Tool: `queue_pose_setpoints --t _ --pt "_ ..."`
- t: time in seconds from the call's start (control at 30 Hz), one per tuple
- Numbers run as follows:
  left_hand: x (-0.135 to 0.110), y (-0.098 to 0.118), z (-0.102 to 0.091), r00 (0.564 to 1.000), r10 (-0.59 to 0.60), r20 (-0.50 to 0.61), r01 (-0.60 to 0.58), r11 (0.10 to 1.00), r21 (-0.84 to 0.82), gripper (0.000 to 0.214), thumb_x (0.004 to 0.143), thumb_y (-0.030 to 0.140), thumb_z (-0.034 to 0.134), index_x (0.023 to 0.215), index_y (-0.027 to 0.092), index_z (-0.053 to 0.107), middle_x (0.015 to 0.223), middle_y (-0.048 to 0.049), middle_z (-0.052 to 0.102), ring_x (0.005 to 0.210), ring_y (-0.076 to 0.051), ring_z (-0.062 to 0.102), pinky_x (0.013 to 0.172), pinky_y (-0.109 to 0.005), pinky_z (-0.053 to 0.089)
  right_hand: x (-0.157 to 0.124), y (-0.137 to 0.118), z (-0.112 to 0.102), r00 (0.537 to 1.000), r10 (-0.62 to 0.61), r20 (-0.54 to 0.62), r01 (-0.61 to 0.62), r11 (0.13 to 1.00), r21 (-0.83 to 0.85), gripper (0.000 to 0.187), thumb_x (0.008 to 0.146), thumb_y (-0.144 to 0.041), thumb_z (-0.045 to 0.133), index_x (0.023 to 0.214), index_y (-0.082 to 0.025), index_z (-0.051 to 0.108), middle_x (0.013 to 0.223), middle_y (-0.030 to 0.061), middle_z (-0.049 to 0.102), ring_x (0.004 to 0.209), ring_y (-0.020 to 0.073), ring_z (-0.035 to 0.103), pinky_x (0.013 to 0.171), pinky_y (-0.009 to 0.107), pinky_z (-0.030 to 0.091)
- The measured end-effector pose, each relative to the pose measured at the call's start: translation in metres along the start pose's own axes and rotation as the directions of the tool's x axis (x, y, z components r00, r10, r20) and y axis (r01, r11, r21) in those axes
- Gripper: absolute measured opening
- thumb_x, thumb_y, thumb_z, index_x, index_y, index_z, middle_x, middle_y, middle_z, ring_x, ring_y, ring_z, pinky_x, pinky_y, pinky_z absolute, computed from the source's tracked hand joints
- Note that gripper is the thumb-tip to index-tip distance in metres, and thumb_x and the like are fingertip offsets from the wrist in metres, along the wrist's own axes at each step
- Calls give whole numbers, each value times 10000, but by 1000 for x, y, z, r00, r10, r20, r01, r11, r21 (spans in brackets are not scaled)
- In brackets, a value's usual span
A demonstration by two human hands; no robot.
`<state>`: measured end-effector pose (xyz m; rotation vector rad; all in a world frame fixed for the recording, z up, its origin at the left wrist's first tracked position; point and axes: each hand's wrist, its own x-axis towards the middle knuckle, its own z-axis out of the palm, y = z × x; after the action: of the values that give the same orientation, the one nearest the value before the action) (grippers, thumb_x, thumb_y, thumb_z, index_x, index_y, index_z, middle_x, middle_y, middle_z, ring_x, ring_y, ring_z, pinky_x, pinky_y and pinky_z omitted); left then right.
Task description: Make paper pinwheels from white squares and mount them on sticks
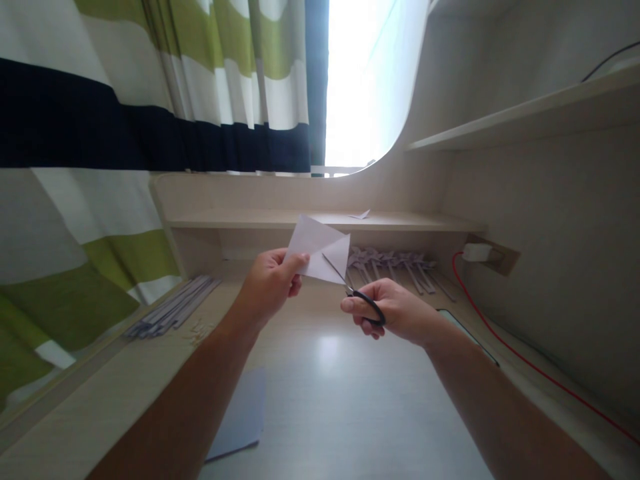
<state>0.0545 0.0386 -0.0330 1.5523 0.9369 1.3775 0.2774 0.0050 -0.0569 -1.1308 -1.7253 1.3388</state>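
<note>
A white square of paper (pixel 316 239) is pinched by its left side between the thumb and fingers of my left hand (pixel 274 273), held up above the desk. In my right hand (pixel 383 308) are black-handled scissors (pixel 370 303), my fingers wrapped round the handles. One slim blade lies across the front of the paper, running from the lower right corner toward its middle; the other blade is hidden behind the sheet. Beyond my right hand, several paper pinwheels (pixel 390 259) on paper sticks lie in a row at the back of the desk.
On the left lie rolled paper sticks (pixel 173 307) and small pale pieces (pixel 199 331). A stack of paper (pixel 240 413) rests near the front. A folded scrap (pixel 361 215) sits on the shelf. At right are a phone (pixel 467 333), a red cable (pixel 500 337) and a white charger (pixel 477 252).
</note>
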Motion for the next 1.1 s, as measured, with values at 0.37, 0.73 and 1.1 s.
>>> queue_pose_setpoints --t 0.37,0.73,1.1 --pt "0 -2 1 1000 -9 -1 9 1000 -13 317 740 406 701 600 185 522 503 49 447 427 -78 401 404 -205 318 1 -1 0 1000 -6 -19 6 1000 7 501 720 -557 887 584 -141 643 485 -5 600 403 63 458 399 183 345" --pt "3 -5 -1 1000 -20 -2 20 1000 -10 323 730 433 715 613 177 555 515 34 475 441 -85 423 414 -211 336 1 2 -7 1000 5 -22 -6 998 -68 464 744 -546 868 609 -148 671 528 7 636 432 77 480 423 201 348" --pt "24 -30 -15 994 -3 -106 12 996 93 320 683 450 717 584 174 588 484 25 511 406 -96 451 395 -216 356 18 37 -7 952 296 -76 -252 621 -743 309 708 -455 831 658 -168 727 601 20 677 516 135 585 420 229 371"
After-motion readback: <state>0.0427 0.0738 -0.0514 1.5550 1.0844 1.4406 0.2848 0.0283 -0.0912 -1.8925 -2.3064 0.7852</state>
